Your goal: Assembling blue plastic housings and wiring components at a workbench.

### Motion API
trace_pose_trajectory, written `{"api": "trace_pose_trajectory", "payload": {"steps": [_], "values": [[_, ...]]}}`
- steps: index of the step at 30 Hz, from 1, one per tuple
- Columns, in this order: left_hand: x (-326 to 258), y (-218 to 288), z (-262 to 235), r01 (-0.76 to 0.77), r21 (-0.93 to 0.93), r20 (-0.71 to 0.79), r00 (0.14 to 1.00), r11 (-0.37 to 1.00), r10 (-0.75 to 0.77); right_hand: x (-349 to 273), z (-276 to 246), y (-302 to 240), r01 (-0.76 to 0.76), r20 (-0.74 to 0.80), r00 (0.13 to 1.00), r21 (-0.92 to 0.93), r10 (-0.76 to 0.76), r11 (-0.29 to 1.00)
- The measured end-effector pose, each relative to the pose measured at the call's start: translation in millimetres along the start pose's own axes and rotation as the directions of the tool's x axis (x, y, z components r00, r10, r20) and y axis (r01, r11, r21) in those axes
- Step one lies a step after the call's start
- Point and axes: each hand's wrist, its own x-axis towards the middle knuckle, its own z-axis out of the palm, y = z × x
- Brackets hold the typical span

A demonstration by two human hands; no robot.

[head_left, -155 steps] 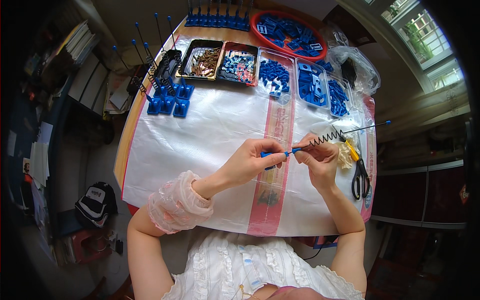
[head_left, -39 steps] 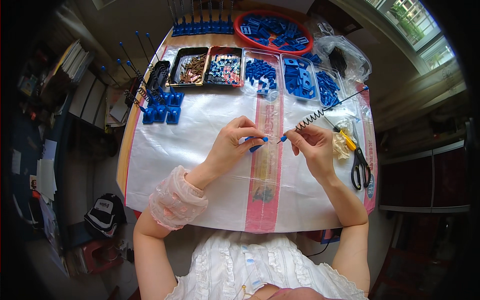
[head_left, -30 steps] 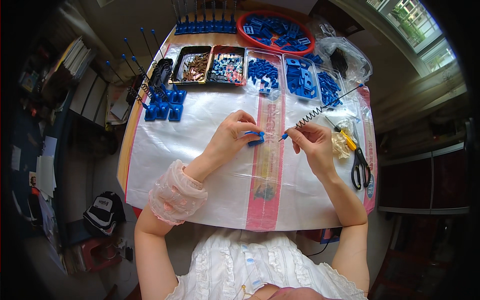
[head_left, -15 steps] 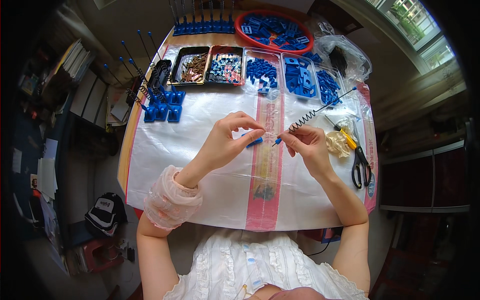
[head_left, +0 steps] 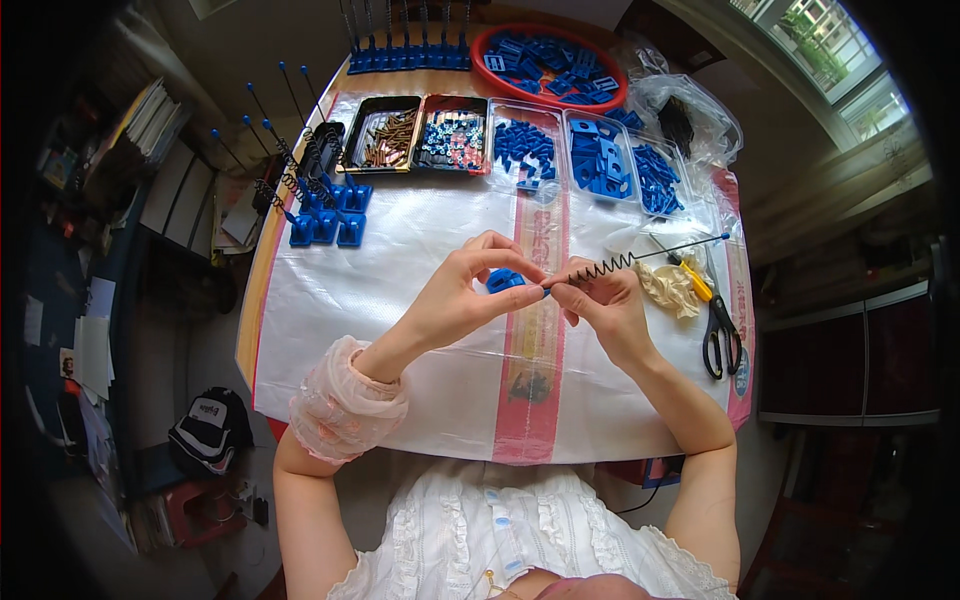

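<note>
My right hand (head_left: 605, 298) is closed around a black spring rod (head_left: 606, 267), near the lower end of its coil. The rod slants up to the right, ending in a small blue tip (head_left: 725, 237). At its lower end, the thumb and fingers of my left hand (head_left: 470, 288) pinch the blue end sleeve (head_left: 547, 291), meeting my right fingertips. Whether a smaller piece is also between my left fingers is hidden. Just behind the left fingers, partly covered by them, a blue plastic base (head_left: 506, 281) lies on the white sheet (head_left: 400, 330).
Trays of brass screws (head_left: 385, 135), small nuts (head_left: 452, 138) and blue parts (head_left: 600, 158) line the back, below a red basin (head_left: 490, 75). Upright spring rods on blue bases (head_left: 325, 225) stand at left. Black scissors (head_left: 720, 340) and a yellow-handled tool (head_left: 695, 280) lie at right.
My left fingers have moved down and right onto the rod's lower end, which was apart from them before. The rod has tilted flatter, its far tip lower and further right.
</note>
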Motion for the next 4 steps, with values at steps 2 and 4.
{"api": "trace_pose_trajectory", "payload": {"steps": [2, 4], "values": [[0.1, 0.5, -1.2, -0.036, 0.066, 0.0, 0.999, 0.997, 0.036, -0.3, 0.7, 1.4, -0.014, 0.0, 1.0, 0.007, 0.014, 1.0], [0.4, 1.6, -2.3, -0.056, 0.1, 0.003, 0.998, 0.993, 0.056, -1.3, -1.3, 3.3, -0.012, 0.046, 0.999, -0.023, 0.013, 1.0]]}}
